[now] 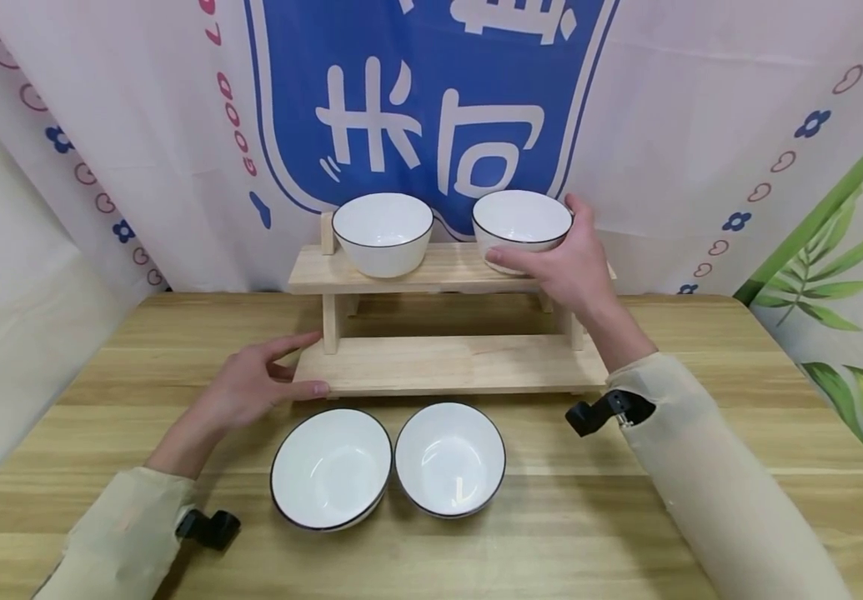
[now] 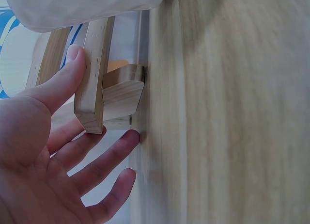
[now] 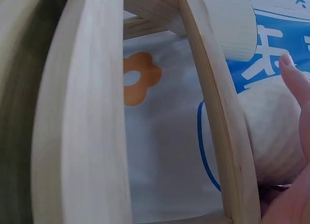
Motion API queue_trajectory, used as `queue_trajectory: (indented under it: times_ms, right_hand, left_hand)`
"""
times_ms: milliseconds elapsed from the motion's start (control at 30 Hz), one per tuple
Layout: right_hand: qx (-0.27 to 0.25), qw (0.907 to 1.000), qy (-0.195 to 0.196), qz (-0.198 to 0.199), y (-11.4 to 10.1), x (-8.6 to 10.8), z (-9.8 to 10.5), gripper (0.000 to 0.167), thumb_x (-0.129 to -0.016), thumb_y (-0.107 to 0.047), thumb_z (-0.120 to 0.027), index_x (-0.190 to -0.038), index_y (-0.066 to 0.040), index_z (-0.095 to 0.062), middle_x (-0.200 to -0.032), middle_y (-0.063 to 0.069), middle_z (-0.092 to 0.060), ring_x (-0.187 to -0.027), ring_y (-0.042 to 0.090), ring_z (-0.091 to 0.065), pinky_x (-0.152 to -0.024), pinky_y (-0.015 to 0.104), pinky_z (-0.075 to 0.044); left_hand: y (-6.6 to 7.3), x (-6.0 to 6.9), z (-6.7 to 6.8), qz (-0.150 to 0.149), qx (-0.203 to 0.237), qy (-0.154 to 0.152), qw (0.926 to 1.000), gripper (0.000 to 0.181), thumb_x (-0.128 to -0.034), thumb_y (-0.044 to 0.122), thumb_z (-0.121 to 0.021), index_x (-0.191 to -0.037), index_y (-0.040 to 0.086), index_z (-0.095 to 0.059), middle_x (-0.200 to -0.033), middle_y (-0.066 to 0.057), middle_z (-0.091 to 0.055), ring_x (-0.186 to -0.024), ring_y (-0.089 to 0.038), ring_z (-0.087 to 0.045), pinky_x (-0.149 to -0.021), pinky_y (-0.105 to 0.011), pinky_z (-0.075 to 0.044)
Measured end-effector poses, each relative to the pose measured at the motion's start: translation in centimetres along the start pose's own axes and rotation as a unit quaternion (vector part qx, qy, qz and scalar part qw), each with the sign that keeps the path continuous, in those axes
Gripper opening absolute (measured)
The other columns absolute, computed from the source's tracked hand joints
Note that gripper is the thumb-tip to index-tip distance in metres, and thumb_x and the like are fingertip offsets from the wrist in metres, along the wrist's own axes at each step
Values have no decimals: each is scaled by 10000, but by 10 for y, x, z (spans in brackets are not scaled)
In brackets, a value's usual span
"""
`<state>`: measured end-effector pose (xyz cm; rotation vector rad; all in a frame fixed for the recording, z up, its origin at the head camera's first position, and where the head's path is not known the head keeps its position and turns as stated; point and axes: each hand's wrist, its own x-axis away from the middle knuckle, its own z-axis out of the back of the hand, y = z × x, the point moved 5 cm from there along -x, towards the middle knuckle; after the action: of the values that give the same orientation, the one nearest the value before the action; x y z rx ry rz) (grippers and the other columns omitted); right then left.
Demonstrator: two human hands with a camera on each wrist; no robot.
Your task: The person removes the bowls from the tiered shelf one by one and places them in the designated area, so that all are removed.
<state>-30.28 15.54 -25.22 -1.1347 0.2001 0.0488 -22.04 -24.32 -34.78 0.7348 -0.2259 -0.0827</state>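
A two-tier wooden display rack [image 1: 446,362] stands on the table. My left hand [image 1: 254,379] holds the left end of its lower board [image 2: 89,88], thumb on the front edge and fingers round the end; the outer fingers are spread. On the upper tier, my right hand [image 1: 569,262] grips a white dark-rimmed bowl [image 1: 523,218] at the right, thumb in front and fingers round its right side. That bowl's textured side [image 3: 273,132] shows in the right wrist view. Another such bowl [image 1: 383,233] sits at the upper tier's left.
Two more white bowls, a left one [image 1: 332,469] and a right one [image 1: 450,460], stand side by side on the wood-grain table [image 1: 551,533] before the rack. A printed curtain [image 1: 198,167] hangs right behind the rack.
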Motion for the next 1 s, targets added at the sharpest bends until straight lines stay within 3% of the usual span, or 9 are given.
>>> queue_trajectory:
  times_ms: [133, 500, 767, 1000]
  right_hand:
    - [149, 9998, -57, -91, 0, -6, 2, 1377, -741, -508, -977, -1728, -155, -83, -1761, 116, -279, -1552, 328, -381, -1280, 520, -329]
    - [95, 9985, -544, 45, 2, -15, 5, 1273, -787, -401, -968, -1718, -125, -145, -1734, 135, -311, -1517, 340, -395, -1280, 534, -305]
    - [-43, 9990, -450, 66, 4, -14, 3, 1239, -787, -443, -962, -1708, -142, -190, -1713, 131, -339, -1508, 332, -411, -1265, 534, -341]
    - [178, 9993, -311, 66, 4, -11, 1, 1214, -797, -524, -930, -1700, -155, -207, -1702, 131, -370, -1505, 332, -427, -1246, 555, -372]
  left_hand:
    - [0, 0, 0, -10, -7, 28, 10000, 972, -867, 597, -853, -1666, 245, -425, -1548, -296, -560, -1266, -387, -693, -820, -312, -522]
    - [-1, 0, 0, 65, -72, 8, 10000, 993, -861, 624, -843, -1675, 264, -404, -1501, -301, -604, -1279, -403, -672, -793, -320, -518]
    - [1, -1, -1, -30, 28, 47, 10000, 959, -873, 581, -855, -1665, 252, -427, -1510, -288, -601, -1260, -381, -696, -817, -313, -524]
    - [1, -1, -1, -84, -1, 61, 9999, 953, -875, 584, -852, -1662, 248, -433, -1545, -288, -567, -1257, -383, -694, -820, -310, -521]
